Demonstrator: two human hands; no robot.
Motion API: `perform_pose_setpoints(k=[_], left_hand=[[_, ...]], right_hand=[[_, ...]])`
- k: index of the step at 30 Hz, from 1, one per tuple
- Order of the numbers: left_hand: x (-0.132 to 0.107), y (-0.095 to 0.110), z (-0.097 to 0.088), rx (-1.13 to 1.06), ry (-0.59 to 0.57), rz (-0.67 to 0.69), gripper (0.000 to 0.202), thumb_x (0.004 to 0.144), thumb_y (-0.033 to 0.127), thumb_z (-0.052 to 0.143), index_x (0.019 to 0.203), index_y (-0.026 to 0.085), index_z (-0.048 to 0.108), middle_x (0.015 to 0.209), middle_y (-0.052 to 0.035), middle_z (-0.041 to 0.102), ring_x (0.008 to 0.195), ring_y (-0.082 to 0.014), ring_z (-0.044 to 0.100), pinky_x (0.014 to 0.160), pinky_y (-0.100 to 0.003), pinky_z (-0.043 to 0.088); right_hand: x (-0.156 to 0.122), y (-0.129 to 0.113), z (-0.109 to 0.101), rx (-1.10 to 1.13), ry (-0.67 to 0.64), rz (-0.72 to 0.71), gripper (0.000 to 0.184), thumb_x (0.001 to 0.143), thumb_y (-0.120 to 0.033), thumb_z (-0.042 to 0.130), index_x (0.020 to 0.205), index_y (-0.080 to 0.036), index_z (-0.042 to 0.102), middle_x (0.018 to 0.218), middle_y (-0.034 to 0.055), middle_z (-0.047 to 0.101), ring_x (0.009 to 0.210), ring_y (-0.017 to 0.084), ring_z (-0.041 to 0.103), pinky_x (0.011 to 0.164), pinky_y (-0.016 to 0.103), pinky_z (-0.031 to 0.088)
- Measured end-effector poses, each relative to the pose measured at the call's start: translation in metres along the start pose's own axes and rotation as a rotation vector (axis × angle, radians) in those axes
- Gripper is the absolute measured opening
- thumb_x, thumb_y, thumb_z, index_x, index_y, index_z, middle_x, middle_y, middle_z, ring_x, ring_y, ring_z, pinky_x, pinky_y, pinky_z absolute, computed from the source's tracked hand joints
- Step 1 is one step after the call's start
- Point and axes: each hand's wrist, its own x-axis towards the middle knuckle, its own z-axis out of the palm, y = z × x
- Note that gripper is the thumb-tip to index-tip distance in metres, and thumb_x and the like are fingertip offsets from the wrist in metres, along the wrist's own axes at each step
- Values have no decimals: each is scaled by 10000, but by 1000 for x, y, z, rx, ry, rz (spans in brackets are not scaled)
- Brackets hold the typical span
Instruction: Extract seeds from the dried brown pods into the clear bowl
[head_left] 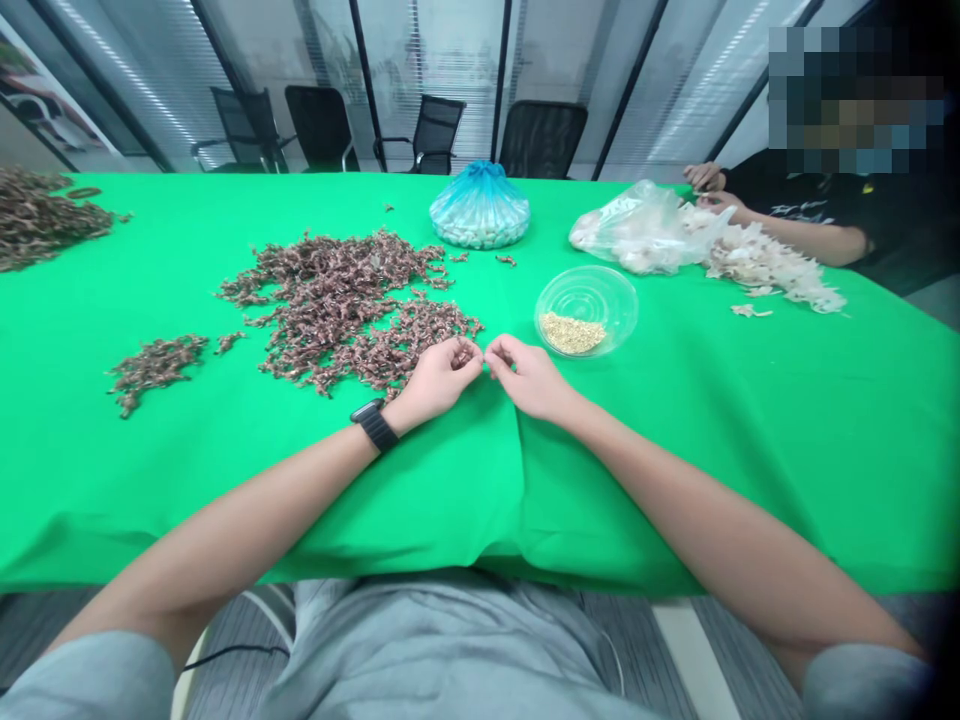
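Green tablecloth point(750, 480), brown bit point(463, 352) half hidden in left fingers point(450, 362), right fingers point(499, 350) beside

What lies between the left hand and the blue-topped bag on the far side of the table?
In the head view, the edge of a pile of dried brown sprigs and a stray sprig lie on the green tablecloth between the left hand and the blue-topped bag.

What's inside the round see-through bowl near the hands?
The clear plastic bowl holds a small heap of pale yellowish grains. The heap covers part of the bowl's bottom, so whatever lies beneath it can't be seen. The grains are too small to identify.
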Motion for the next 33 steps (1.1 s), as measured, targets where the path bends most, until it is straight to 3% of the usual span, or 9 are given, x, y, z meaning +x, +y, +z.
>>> perform_pose_setpoints(k=[7, 12, 22, 27, 33], left_hand=[[0, -2, -1, 35, -19, 3, 127, 885, 274, 601, 864, 151, 625, 634, 36, 501, 572, -98, 409, 560, -225, 325], [-1, 0, 0, -31, -25, -14, 173, 917, 324, 596, 896, 154, 618, 654, 36, 486, 586, -102, 422, 563, -228, 331], [-2, 3, 0, -115, -55, -31, 161, 922, 309, 589, 906, 153, 620, 695, 29, 505, 616, -104, 416, 598, -236, 341], [-2, 5, -1, -139, -109, -51, 120, 865, 185, 571, 978, 161, 601, 692, 47, 493, 602, -98, 401, 606, -231, 347], [-4, 2, 2, -244, -170, -86, 83, 882, 162, 526, 959, 186, 546, 669, 50, 441, 564, -96, 362, 571, -231, 340]], right_hand=[[-2, -5, -3, -141, 22, -97, 144, 958, -246, 517, 830, -204, 568, 669, -17, 555, 598, 144, 495, 601, 282, 326], [-4, -7, -5, -205, 67, -132, 125, 941, -237, 531, 823, -207, 563, 684, -4, 572, 609, 152, 502, 606, 286, 347], [-3, -8, -7, -82, 210, -128, 99, 899, -260, 603, 832, -206, 653, 707, 15, 632, 624, 155, 556, 606, 294, 428], [-4, -11, -5, -3, 196, -94, 81, 882, -260, 624, 846, -196, 658, 697, 13, 642, 600, 145, 560, 593, 291, 446], [-6, -12, -2, 40, 155, -83, 119, 909, -315, 624, 875, -203, 645, 704, 17, 644, 599, 146, 560, 574, 288, 452]])
